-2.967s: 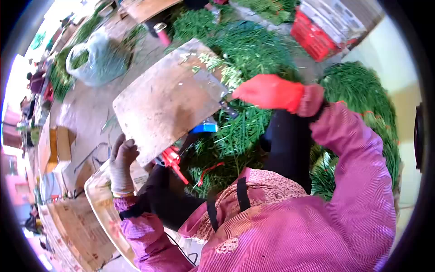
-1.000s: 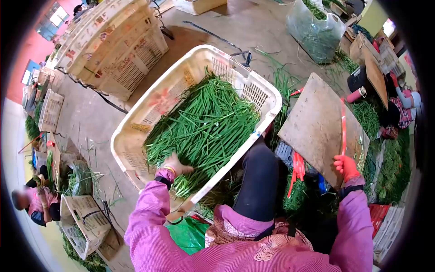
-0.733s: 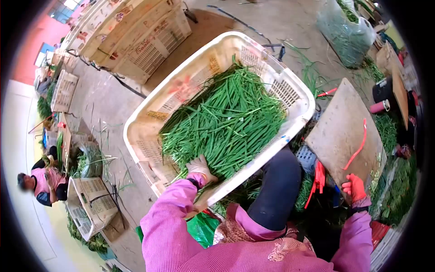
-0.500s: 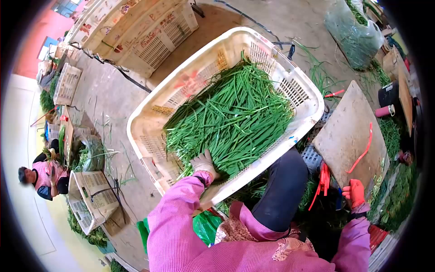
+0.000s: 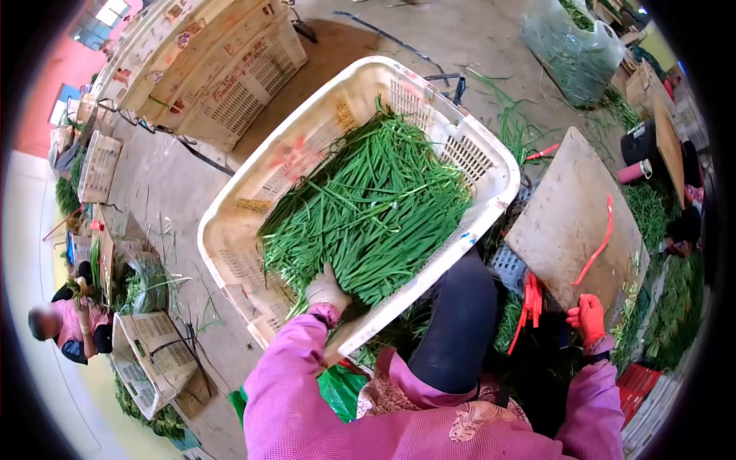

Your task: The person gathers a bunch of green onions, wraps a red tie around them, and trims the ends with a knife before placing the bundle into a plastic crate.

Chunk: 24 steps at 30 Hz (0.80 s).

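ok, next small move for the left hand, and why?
Probably close the left hand on a handful of greens and lift it toward the board: that hand is already at the greens in the basket, and a red strip lies across the board, where a bunch could go.

Left hand (image 5: 328,291) on greens (image 5: 376,207) in basket (image 5: 249,218) | right hand (image 5: 588,317) beside board (image 5: 558,199) | red strip (image 5: 599,249) on board
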Each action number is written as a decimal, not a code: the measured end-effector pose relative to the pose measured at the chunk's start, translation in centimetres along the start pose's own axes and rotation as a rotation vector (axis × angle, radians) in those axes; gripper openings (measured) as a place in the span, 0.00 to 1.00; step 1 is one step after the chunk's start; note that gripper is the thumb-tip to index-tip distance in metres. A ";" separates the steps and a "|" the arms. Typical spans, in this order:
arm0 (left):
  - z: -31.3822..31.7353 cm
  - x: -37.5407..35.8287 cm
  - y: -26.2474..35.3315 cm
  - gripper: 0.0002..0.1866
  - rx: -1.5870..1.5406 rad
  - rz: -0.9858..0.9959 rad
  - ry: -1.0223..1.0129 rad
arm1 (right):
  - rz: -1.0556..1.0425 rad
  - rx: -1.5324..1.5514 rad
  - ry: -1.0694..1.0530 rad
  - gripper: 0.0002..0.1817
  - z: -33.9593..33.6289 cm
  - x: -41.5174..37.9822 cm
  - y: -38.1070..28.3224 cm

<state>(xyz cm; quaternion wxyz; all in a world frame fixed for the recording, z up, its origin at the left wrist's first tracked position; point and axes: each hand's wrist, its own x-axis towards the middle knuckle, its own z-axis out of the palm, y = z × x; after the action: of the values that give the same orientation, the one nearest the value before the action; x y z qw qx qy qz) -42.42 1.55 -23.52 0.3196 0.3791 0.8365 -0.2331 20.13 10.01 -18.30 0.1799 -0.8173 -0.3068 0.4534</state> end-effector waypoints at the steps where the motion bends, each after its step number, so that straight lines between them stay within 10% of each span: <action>1: 0.2 0.0 -0.3 0.51 -0.019 0.019 0.034 | 0.003 0.005 0.006 0.10 0.0 0.0 0.1; 6: 3.3 1.3 -0.2 0.48 0.279 0.123 0.327 | -0.043 0.013 0.003 0.10 -0.1 -0.2 0.6; 16: -0.6 7.4 -4.6 0.59 -0.336 0.296 -0.361 | -0.032 0.072 -0.003 0.09 -0.3 0.9 2.0; 22: -1.1 5.5 -3.8 0.65 -0.311 0.321 -0.444 | -0.037 0.073 0.006 0.10 -0.2 0.9 2.2; 24: -1.7 3.2 -3.4 0.56 -0.728 0.066 -0.725 | -0.037 0.064 -0.007 0.10 -0.3 0.8 2.1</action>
<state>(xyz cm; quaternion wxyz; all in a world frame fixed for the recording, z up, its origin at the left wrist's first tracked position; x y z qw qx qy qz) -47.36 2.16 -24.12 0.7074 0.1643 0.6866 -0.0332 21.44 9.02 -19.84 0.2134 -0.8036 -0.3079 0.4625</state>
